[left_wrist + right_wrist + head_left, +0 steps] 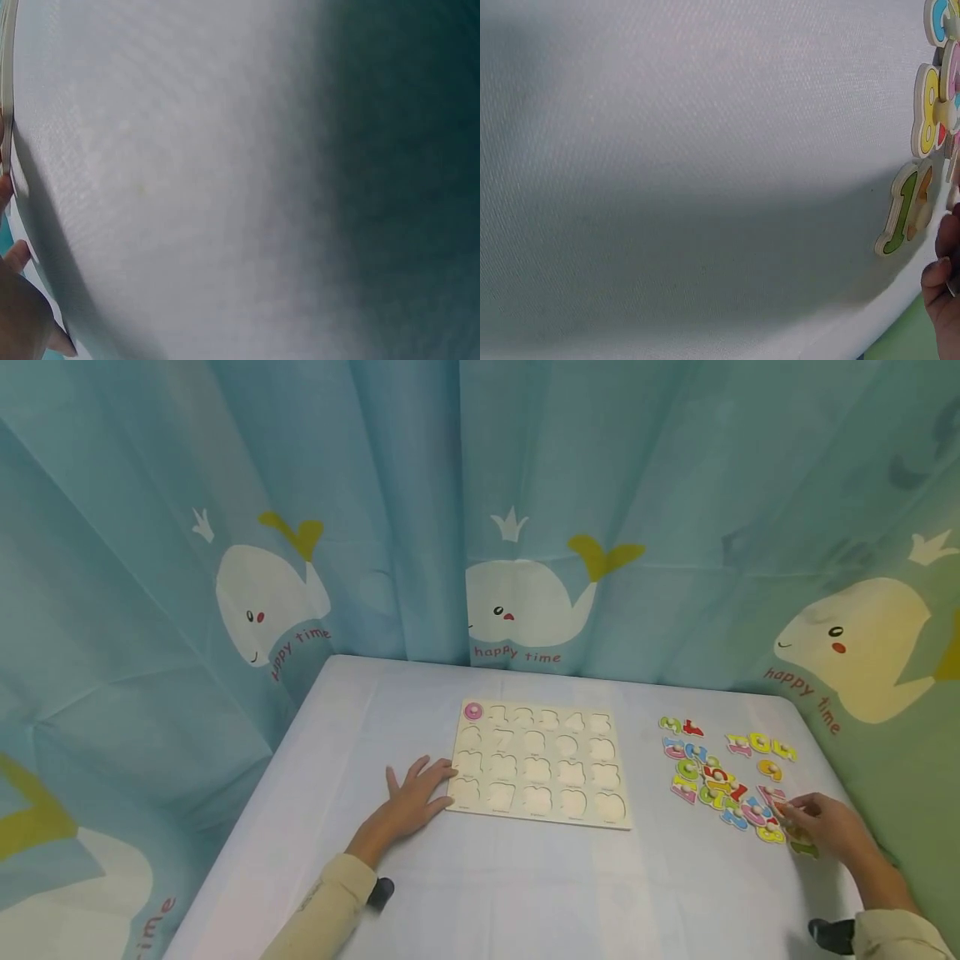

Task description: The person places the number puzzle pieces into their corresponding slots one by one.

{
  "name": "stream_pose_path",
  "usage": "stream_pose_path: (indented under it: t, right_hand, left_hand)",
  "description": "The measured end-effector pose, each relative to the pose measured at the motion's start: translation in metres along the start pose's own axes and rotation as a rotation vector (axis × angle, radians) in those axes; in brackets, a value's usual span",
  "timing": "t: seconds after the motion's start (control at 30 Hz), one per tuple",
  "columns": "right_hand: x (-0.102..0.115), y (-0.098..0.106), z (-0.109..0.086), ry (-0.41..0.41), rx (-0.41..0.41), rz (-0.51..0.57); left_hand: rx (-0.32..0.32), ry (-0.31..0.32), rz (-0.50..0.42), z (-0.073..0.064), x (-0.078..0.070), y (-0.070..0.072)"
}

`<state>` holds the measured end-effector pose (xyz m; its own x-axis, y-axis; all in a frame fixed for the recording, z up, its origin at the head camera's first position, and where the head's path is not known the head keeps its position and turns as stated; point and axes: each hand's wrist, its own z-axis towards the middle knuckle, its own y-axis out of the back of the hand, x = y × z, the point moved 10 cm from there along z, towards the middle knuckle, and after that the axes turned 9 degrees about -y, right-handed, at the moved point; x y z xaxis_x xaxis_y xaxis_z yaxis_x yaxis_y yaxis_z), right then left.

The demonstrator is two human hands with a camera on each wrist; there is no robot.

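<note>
A pale wooden number puzzle board (553, 821) lies on the table, with a pink zero piece (473, 711) in its top left recess; the other recesses show bare wood. My left hand (411, 799) rests at the board's left edge, fingers spread, fingertips touching the rim. In the left wrist view, part of that hand (22, 311) shows at the left edge. At the right, my right hand (827, 828) pinches a small orange-red number piece (781, 809) at the pile's near end; the fingers partly hide it. A green number one piece (901, 210) lies close by in the right wrist view.
Several coloured knobbed number pieces (717, 779) lie in a loose, partly overlapping pile right of the board. A yellow eight piece (928, 111) is among them. The white table (525, 893) meets a blue whale-print curtain (420, 568) at its back and sides.
</note>
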<state>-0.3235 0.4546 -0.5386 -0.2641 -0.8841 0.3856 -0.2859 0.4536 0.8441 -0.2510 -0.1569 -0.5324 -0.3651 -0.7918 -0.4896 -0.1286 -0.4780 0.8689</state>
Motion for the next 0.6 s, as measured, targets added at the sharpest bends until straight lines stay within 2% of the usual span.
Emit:
stream_pose_path:
  t: [0.17, 0.37, 0.6]
  right_hand:
    - [0.003, 0.005, -0.004, -0.049, -0.033, 0.006]
    - [0.017, 0.007, -0.005, -0.003, -0.103, -0.015]
    - [0.033, -0.002, -0.004, 0.025, -0.101, -0.008]
  left_hand:
    - [0.001, 0.006, 0.002, 0.000, 0.001, 0.001]
    - [0.000, 0.010, -0.001, 0.001, 0.001, 0.000]
    - [-0.007, 0.007, -0.014, 0.000, 0.000, 0.000]
